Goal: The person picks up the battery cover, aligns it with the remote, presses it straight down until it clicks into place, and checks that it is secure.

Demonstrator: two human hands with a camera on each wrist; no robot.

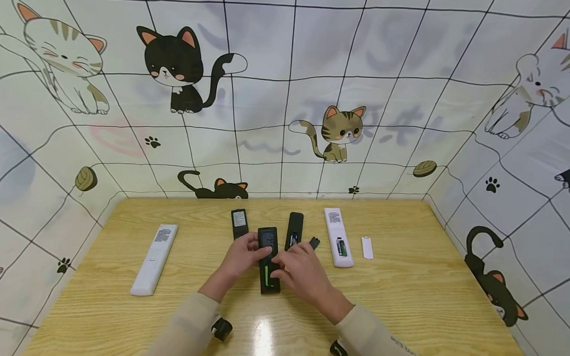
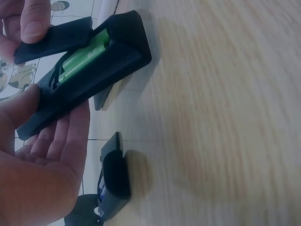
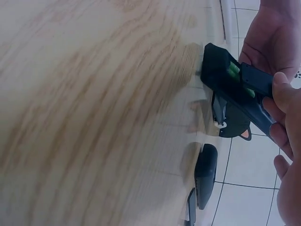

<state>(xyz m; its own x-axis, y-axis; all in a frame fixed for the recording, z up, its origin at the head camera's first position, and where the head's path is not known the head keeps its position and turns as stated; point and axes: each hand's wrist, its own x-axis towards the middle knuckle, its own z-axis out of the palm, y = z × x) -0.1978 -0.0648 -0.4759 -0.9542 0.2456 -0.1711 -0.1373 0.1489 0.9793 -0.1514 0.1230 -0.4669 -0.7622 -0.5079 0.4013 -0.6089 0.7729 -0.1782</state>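
In the left wrist view, a black remote control (image 2: 80, 92) lies tilted in my left hand (image 1: 237, 257), thumb on one side and fingers beneath. Its battery compartment shows green batteries (image 2: 84, 59). My right hand (image 1: 305, 270) pinches a black battery cover (image 2: 59, 40) between thumb and fingers. The cover lies over part of the compartment at a slant, leaving some of the green in sight. Just behind the hands are a second black remote (image 1: 239, 221), face down, and a third (image 1: 294, 225) with batteries showing.
A small black cover (image 1: 314, 243) sits beside the third remote. Farther right are a white remote (image 1: 332, 224) with its compartment exposed and a white cover (image 1: 367, 248). Another white remote (image 1: 155, 257) lies at the left. Cat-printed cloth (image 1: 264, 104) walls the wooden table (image 1: 422, 308) behind and at both sides.
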